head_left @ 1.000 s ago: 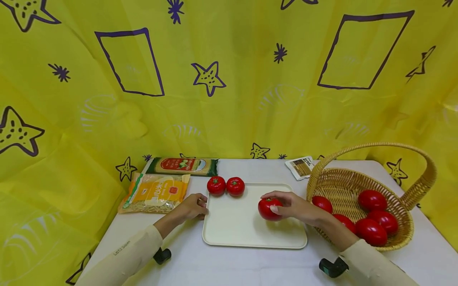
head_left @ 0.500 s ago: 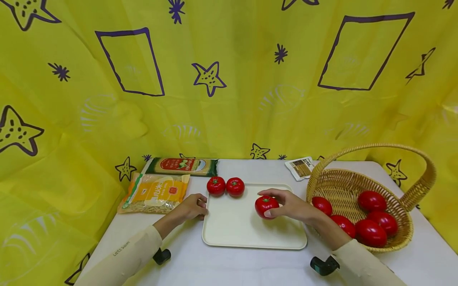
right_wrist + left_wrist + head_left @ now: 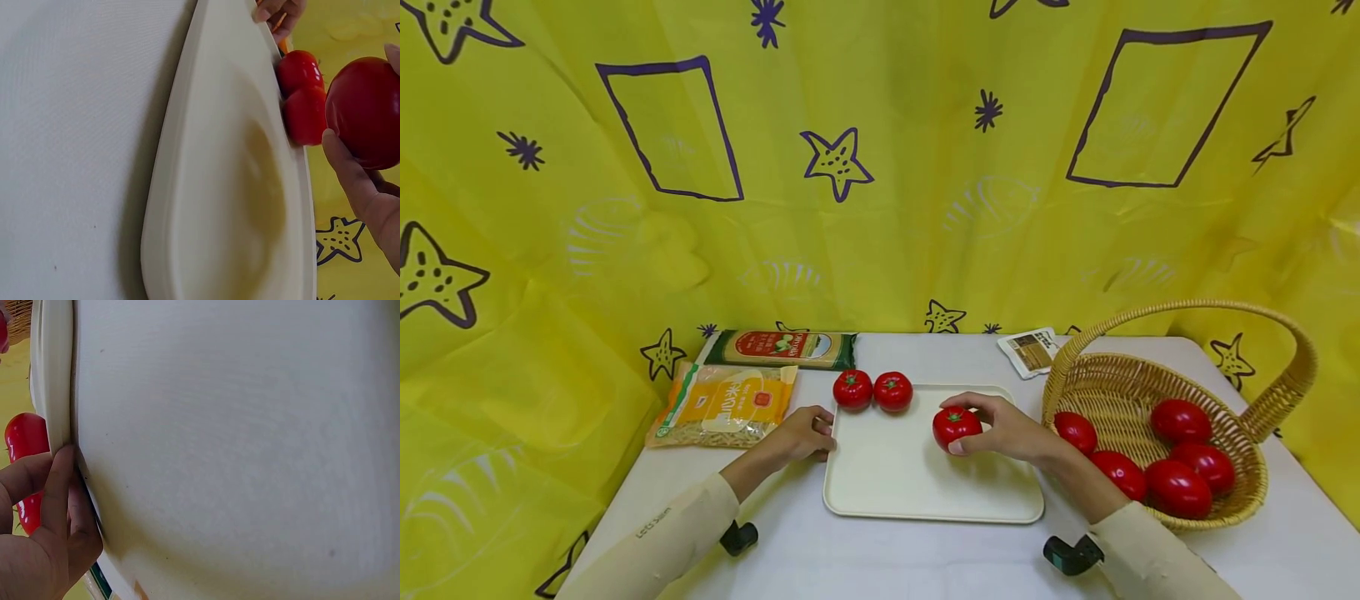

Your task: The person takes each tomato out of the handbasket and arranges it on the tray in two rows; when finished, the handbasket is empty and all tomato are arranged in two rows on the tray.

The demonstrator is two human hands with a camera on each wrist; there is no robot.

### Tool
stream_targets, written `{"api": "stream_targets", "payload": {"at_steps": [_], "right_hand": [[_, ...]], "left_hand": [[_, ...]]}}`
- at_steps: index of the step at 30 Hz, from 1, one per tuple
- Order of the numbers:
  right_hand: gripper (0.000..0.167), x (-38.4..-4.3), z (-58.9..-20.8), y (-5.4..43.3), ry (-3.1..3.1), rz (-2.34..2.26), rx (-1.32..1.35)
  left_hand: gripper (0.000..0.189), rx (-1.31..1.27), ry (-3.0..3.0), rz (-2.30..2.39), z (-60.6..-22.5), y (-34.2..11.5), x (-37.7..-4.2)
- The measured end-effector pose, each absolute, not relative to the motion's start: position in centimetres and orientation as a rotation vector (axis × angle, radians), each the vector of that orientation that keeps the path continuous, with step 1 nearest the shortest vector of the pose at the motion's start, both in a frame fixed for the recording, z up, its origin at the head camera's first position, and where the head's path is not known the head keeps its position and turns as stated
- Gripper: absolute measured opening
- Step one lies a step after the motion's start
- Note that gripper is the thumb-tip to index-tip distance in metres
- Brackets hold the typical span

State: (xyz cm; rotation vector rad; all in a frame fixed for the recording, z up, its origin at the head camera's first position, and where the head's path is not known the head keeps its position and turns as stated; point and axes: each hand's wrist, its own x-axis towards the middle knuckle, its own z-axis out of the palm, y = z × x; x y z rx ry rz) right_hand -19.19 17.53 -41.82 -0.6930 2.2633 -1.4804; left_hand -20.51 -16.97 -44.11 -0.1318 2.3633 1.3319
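Note:
A glossy red tomato (image 3: 956, 427) with a green stem top is held by my right hand (image 3: 1000, 429), thumb in front and fingers behind. In the right wrist view the same tomato (image 3: 364, 112) hangs above the cream tray (image 3: 212, 125), which carries its shadow. My left hand (image 3: 802, 433) grips the left rim of the tray (image 3: 910, 492); the left wrist view has its fingertips (image 3: 62, 453) right at that rim. Two more tomatoes, one (image 3: 853, 390) at the tray's back left corner and one (image 3: 893, 392) beside it, sit side by side.
A wicker basket (image 3: 1255, 467) with a tall handle stands at the right, holding several red tomatoes. An orange and clear food bag (image 3: 730, 408) and a green package (image 3: 782, 348) lie back left. A small white packet (image 3: 1032, 352) lies near the basket.
My right hand has shifted slightly left with the tomato over the tray, mostly in the first half second. My left hand has stayed on the tray's rim.

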Motion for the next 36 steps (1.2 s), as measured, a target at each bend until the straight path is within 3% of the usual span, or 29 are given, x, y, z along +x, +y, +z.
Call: {"api": "stream_targets", "payload": {"at_steps": [36], "right_hand": [[0.059,-20.6,-42.5,16.2,2.396,-1.446,-0.414]], "left_hand": [[0.037,-0.125,2.393,1.309,-43.9,-16.8,-20.4]]}}
